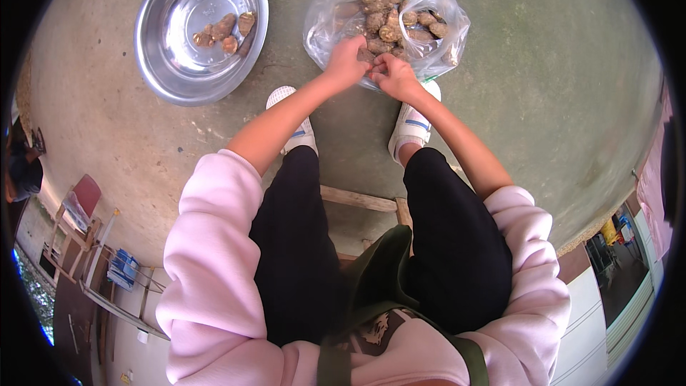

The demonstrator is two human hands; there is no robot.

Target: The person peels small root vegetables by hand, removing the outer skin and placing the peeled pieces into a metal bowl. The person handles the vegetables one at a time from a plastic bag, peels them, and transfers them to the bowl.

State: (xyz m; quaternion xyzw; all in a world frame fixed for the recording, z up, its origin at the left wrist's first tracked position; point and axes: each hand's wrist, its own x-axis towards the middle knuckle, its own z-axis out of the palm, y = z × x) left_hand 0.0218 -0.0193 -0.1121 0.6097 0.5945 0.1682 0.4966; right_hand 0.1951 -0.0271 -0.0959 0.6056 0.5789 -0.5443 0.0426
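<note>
Both hands meet at the near side of a clear plastic bag point(327, 27) that lies open on the floor, full of brown taro corms point(392, 29). Between the thumb and fingers of my left hand point(347, 61) is a small brown corm point(365, 56). My right hand point(395, 75) has its fingertips bunched against that corm's right side; whether they grip it or the bag's edge cannot be seen. To the left, a shiny metal basin point(177, 72) holds several corms point(222, 28), apart from both hands.
White shoes point(411, 123) stand just short of the bag. Below my legs shows a wooden frame point(359, 198) on the concrete floor point(536, 91). Far left are a chair with a red back point(87, 195), a metal rack point(96, 262) and part of another person point(24, 171).
</note>
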